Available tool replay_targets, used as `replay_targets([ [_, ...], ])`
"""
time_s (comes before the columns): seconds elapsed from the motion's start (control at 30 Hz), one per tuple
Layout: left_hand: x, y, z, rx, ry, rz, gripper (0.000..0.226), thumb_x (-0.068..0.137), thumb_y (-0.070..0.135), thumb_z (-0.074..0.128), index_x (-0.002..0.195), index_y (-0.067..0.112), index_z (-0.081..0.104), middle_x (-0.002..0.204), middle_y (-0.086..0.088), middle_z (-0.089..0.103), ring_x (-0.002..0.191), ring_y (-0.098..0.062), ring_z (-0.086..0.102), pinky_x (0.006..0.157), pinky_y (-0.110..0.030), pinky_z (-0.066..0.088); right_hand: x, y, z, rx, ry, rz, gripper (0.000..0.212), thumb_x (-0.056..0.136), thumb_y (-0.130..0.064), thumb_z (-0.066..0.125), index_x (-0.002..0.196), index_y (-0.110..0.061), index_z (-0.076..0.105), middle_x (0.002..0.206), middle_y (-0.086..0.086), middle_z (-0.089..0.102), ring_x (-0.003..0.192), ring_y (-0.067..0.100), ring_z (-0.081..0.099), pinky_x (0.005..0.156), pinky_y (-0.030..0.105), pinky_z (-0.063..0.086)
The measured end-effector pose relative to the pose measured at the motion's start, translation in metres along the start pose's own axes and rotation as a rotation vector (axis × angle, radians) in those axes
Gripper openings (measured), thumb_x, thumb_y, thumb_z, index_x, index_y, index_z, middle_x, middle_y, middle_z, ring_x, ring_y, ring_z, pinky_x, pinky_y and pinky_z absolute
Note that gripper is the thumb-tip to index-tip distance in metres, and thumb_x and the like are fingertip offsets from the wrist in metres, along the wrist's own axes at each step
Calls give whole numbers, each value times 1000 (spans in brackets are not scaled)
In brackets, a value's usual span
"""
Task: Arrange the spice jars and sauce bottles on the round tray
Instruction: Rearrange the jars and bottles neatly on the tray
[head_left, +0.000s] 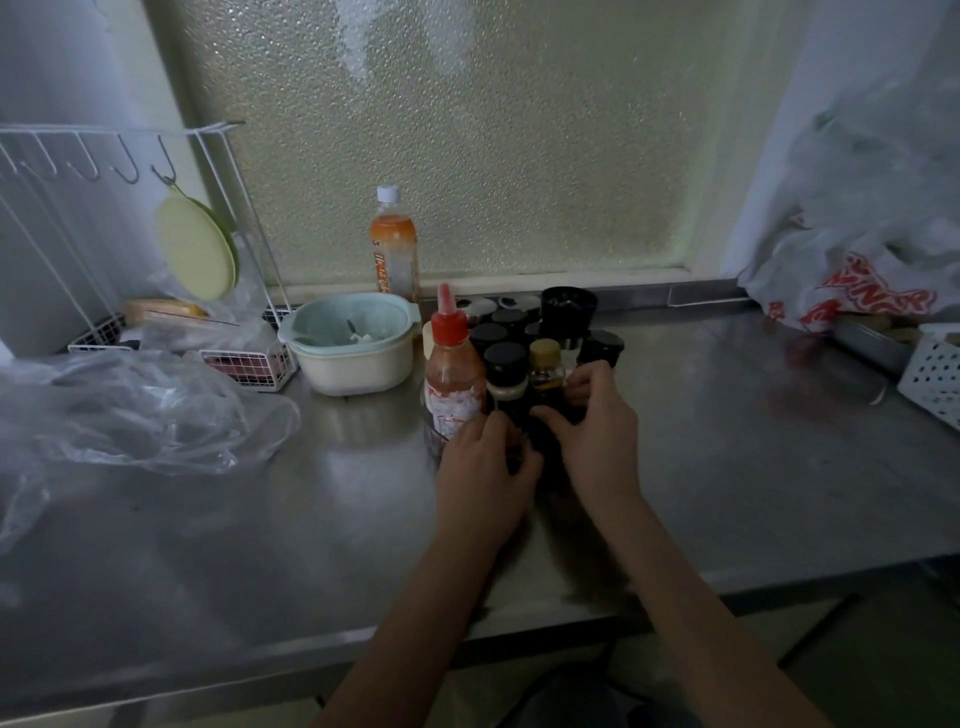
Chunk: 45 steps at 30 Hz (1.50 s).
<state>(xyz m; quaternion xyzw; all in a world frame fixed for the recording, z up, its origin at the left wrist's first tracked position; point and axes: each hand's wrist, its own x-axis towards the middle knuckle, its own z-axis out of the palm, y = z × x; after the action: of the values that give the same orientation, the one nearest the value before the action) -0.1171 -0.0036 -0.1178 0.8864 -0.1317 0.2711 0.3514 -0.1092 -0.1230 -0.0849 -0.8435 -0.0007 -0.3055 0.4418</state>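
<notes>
A clear round tray (432, 435) on the steel counter holds a red-capped chili sauce bottle (453, 375), a black-lidded spice jar (506, 375), a small gold-capped bottle (546, 367) and several more black-lidded jars (506, 321) behind. My left hand (485, 480) curls around something dark at the tray's near edge; what it is stays hidden. My right hand (597, 431) wraps its fingers around a dark jar at the tray's front right, mostly hidden by the hand.
A pale bowl with a mint strainer (353, 343) stands left of the tray, an orange drink bottle (395, 247) behind. Crumpled clear plastic (130, 410) and a white wire rack (104, 218) fill the left. A printed bag (857, 280) and white basket (935, 371) sit right.
</notes>
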Motion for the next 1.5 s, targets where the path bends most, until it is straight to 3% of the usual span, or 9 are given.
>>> replay_targets([
  [0.2, 3, 0, -2, -20, 81, -53, 23, 75, 35, 53, 79, 13, 48, 78, -5, 56, 75, -24, 52, 63, -37, 44, 0, 17, -15, 71, 263, 57, 33, 84, -29, 68, 105, -12, 49, 100, 6, 53, 90, 21, 53, 75, 32, 47],
  [0.37, 4, 2, -3, -45, 121, -62, 35, 75, 30, 71, 94, 9, 51, 90, -7, 57, 82, -23, 53, 67, -34, 46, 8, 26, -12, 73, 0, 57, 23, 81, -7, 69, 99, -14, 56, 89, 1, 64, 80, 15, 62, 63, 7, 42],
  [0.5, 4, 1, -2, -78, 118, -79, 49, 75, 33, 72, 111, 9, 47, 102, -8, 56, 92, -23, 55, 73, -39, 51, 16, 21, -16, -8, -41, 52, 18, 80, -9, 71, 91, -9, 57, 85, 5, 68, 76, 17, 63, 59, 10, 45],
  [0.57, 3, 1, -3, -98, 121, -74, 55, 74, 32, 73, 116, 9, 45, 108, -10, 56, 97, -24, 56, 76, -38, 53, 21, 20, -16, -116, -67, 27, 19, 80, -13, 71, 87, -6, 54, 87, 11, 70, 77, 24, 64, 62, 27, 48],
  [0.63, 2, 3, -2, -98, 118, -58, 57, 74, 31, 73, 118, 9, 44, 111, -10, 55, 100, -24, 56, 77, -37, 52, 24, 19, -17, -216, -91, -3, 20, 82, -15, 69, 86, -3, 53, 89, 16, 69, 81, 31, 64, 64, 33, 43],
  [0.87, 4, 3, -1, -131, 145, -84, 64, 73, 26, 75, 123, 6, 41, 114, -11, 50, 105, -27, 54, 84, -43, 51, 22, 20, -23, -247, -121, -61, 15, 87, -22, 65, 90, -8, 61, 89, 13, 73, 81, 30, 66, 61, 26, 35],
  [1.03, 3, 5, -3, -117, 160, -132, 58, 72, 23, 75, 118, 6, 43, 114, -13, 50, 106, -27, 50, 88, -44, 49, 24, 14, -18, -342, -108, -42, 26, 88, -30, 63, 87, -4, 62, 83, 15, 70, 78, 32, 63, 60, 33, 39],
  [1.23, 4, 2, -2, -106, 164, -128, 46, 78, 18, 70, 115, 5, 46, 113, -14, 52, 104, -27, 51, 86, -44, 49, 14, 13, -22, -329, -133, -25, 20, 81, -16, 69, 96, -7, 59, 94, 11, 71, 88, 29, 65, 64, 25, 34],
  [1.5, 9, 2, -3, -25, 189, -94, 36, 80, 20, 68, 111, 7, 54, 106, -13, 58, 93, -29, 56, 74, -41, 50, 30, 11, -19, -439, -282, 7, 24, 76, -11, 69, 95, -2, 57, 93, 19, 66, 87, 36, 62, 62, 30, 38],
])
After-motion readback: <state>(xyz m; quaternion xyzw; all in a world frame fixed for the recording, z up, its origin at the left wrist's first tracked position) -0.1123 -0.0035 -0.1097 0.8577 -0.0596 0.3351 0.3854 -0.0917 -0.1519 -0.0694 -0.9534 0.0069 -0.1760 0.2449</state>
